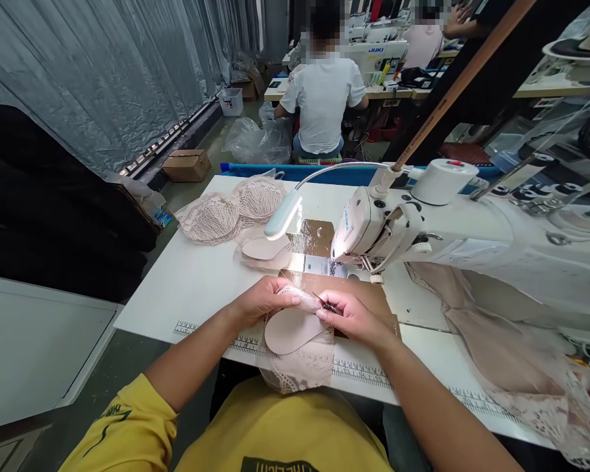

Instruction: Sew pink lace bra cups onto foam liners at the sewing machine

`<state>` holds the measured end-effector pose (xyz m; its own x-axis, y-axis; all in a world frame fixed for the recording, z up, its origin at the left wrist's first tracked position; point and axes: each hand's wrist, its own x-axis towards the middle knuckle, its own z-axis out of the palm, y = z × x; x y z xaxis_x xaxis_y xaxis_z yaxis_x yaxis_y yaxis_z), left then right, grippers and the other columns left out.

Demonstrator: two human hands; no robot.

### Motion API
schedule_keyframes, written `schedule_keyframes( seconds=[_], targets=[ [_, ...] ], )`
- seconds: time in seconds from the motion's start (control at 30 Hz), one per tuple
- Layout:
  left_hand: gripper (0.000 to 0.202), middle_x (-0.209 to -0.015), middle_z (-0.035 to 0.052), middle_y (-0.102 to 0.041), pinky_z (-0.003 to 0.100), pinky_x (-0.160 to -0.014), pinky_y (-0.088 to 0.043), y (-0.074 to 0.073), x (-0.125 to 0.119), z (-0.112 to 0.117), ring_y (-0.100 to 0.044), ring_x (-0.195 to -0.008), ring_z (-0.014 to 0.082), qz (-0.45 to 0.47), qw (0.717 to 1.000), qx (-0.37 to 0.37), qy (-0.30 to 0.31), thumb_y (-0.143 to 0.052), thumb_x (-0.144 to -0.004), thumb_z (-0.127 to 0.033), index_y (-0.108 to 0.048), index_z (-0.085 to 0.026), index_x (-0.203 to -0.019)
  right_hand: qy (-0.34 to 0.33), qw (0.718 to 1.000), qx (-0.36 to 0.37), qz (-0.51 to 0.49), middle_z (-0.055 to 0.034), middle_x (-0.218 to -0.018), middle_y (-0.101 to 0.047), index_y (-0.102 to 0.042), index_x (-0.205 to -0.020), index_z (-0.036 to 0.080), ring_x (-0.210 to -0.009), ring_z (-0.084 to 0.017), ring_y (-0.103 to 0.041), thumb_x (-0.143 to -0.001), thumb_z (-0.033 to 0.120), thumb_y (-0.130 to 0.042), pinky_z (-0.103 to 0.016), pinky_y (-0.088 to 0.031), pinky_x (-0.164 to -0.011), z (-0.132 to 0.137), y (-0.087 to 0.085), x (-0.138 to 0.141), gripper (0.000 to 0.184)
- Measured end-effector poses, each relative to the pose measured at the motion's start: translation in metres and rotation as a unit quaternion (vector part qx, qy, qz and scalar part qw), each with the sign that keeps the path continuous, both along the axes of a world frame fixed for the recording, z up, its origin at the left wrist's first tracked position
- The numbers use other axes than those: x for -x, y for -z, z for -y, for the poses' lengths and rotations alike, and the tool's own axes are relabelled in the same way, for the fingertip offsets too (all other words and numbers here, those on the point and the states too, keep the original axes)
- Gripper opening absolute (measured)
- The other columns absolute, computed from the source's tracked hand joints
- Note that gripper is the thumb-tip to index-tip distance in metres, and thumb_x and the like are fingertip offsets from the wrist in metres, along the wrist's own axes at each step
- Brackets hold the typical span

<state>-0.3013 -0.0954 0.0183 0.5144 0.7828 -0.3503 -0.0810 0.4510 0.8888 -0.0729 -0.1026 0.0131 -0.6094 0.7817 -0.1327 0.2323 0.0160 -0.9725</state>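
Observation:
My left hand [270, 298] pinches the top edge of a pale pink lace piece [302, 370], which hangs over the table's front edge. A smooth beige pad [290, 331] lies against the lace, below my hands. In my right hand [349, 314] are small dark thread snips [330, 305], their pointed tip directed at the lace edge between my hands. The fingers of that hand also touch the lace. Just beyond my hands stands the white sewing machine's head [354, 226], with its needle area over a metal plate [318, 265].
Lace bra cups [211, 216] and another beige pad piece [265, 248] lie on the table's left side. A lamp [282, 215] arches over the work. Beige fabric [501, 334] lies at the right under the machine arm. A person in white [322, 98] sits beyond.

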Motion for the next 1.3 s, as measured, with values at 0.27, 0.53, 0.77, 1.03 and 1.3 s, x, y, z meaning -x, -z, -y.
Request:
schedule_keyframes(
  seconds=[0.27,0.53,0.77,1.03,1.3],
  targets=[
    [0.031,-0.067,0.0009,-0.058,0.022,-0.061,-0.036,-0.003,-0.004,0.0,-0.048,-0.064,0.01,-0.037,0.994,-0.106,0.006,-0.073,-0.074,-0.04,-0.069,-0.01,-0.081,0.113,0.99,-0.09,0.008,-0.008,-0.103,-0.067,-0.062,-0.108,0.02,-0.097,-0.024,-0.062,-0.086,0.048,-0.055,-0.036,-0.051,-0.084,-0.003,0.004,0.001,0.037],
    [0.027,-0.081,0.0053,-0.063,0.025,-0.071,-0.042,-0.005,-0.009,-0.001,-0.056,-0.078,0.0154,-0.086,0.978,-0.187,0.017,-0.069,-0.078,-0.038,-0.072,-0.012,-0.084,0.058,0.993,-0.105,0.024,-0.0047,-0.114,-0.068,-0.065,-0.114,0.023,-0.105,-0.022,-0.062,-0.088,0.039,-0.055,-0.036,-0.048,-0.092,-0.001,-0.008,0.005,0.032],
    [0.034,-0.067,0.0015,-0.054,0.022,-0.057,-0.036,-0.005,-0.013,0.001,-0.049,-0.063,0.0114,-0.144,0.958,-0.241,0.057,-0.061,-0.083,-0.041,-0.065,-0.011,-0.07,0.093,0.988,-0.12,0.04,-0.0024,-0.091,-0.07,-0.068,-0.095,0.021,-0.084,-0.018,-0.064,-0.089,0.035,-0.053,-0.03,-0.049,-0.075,0.001,-0.008,0.01,0.021],
    [0.027,-0.094,0.0091,-0.068,0.03,-0.079,-0.044,-0.034,0.013,-0.036,-0.06,-0.091,0.0221,-0.47,0.735,-0.483,-0.07,-0.055,-0.086,-0.036,-0.068,-0.015,-0.098,0.094,0.942,-0.31,0.092,-0.007,-0.104,-0.067,-0.059,-0.113,0.022,-0.089,-0.019,-0.063,-0.084,0.025,-0.056,-0.029,-0.049,-0.075,0.013,0.0,0.014,0.029],
    [0.031,-0.089,0.0086,-0.068,0.033,-0.076,-0.046,-0.021,0.022,-0.089,-0.062,-0.091,0.0297,-0.493,0.817,-0.298,0.008,-0.069,-0.064,-0.029,-0.067,-0.015,-0.091,-0.088,0.874,-0.36,0.314,-0.0019,-0.075,-0.063,-0.053,-0.063,0.019,-0.061,-0.014,-0.053,-0.06,0.002,-0.053,-0.024,-0.033,-0.051,0.014,-0.006,0.007,0.017]
  ],
)
